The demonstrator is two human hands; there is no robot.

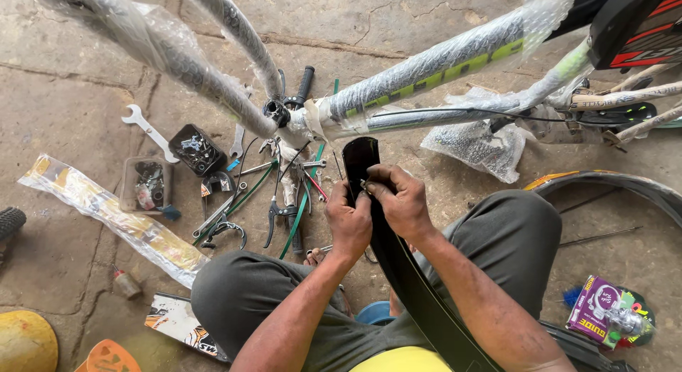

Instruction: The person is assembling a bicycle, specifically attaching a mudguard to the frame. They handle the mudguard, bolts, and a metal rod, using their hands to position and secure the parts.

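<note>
A long black curved bicycle mudguard (398, 265) runs from my lap up to the frame. My left hand (348, 223) grips its left edge near the upper end. My right hand (398, 196) pinches a small metal part (362, 184) against the same spot, fingers closed on it. Both hands touch each other over the mudguard. Above them hangs a bubble-wrapped bicycle frame (426, 66) with black and green tubes. My knees in grey trousers sit to either side.
On the concrete floor to the left lie a spanner (148, 130), two small trays of screws (195, 149), pliers, brake levers (280, 216) and green cables. A plastic-wrapped long part (106, 216) lies further left. A tyre (618, 184) and a purple box (597, 311) sit on the right.
</note>
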